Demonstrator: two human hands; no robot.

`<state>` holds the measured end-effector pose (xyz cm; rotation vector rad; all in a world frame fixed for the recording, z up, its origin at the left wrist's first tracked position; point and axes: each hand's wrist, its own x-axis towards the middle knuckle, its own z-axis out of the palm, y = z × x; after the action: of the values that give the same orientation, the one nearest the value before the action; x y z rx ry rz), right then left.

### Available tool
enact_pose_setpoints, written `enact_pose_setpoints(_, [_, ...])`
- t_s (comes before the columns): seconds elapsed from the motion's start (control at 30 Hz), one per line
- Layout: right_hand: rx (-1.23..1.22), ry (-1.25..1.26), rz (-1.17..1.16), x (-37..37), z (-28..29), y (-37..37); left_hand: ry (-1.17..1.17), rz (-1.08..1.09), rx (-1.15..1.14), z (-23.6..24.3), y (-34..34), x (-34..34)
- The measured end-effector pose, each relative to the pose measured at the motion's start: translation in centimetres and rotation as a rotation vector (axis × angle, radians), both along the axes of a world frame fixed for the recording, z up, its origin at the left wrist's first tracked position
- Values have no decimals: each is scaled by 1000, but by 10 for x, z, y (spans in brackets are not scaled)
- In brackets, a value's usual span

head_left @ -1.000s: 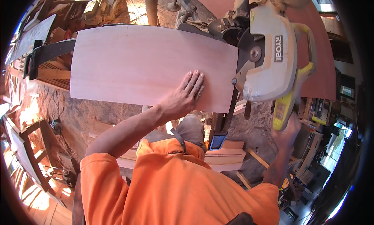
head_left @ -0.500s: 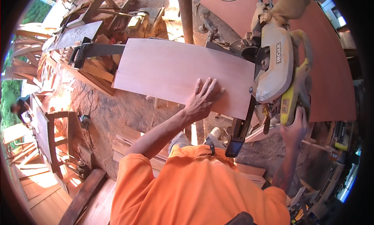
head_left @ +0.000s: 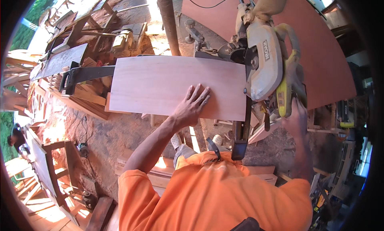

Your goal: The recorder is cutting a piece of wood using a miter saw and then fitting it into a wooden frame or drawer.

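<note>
My left grip lay flat, fingers outstretched, on the pale board in the frame's upper centre; my right grip wrapped the miter saw handle at centre right.

The panel lies crosswise at the centre, with the left hand on its near part, right of the middle. The miter saw stands at the panel's right end; the right hand grips its handle. A support arm projects leftward from under the panel. A post rises behind; a sheet extends behind and right of the saw.
</note>
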<state>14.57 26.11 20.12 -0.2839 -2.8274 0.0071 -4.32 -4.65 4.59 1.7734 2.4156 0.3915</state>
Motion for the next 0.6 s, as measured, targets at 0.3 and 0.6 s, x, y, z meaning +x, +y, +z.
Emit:
enact_pose_setpoints(0.3, [-95,-156,17,23,78,-26,23,34,-35,-7,-2,1])
enact_pose_setpoints(0.6, [-53,-354,91,167,94,-52,46,-20,-30,-14,1,-3])
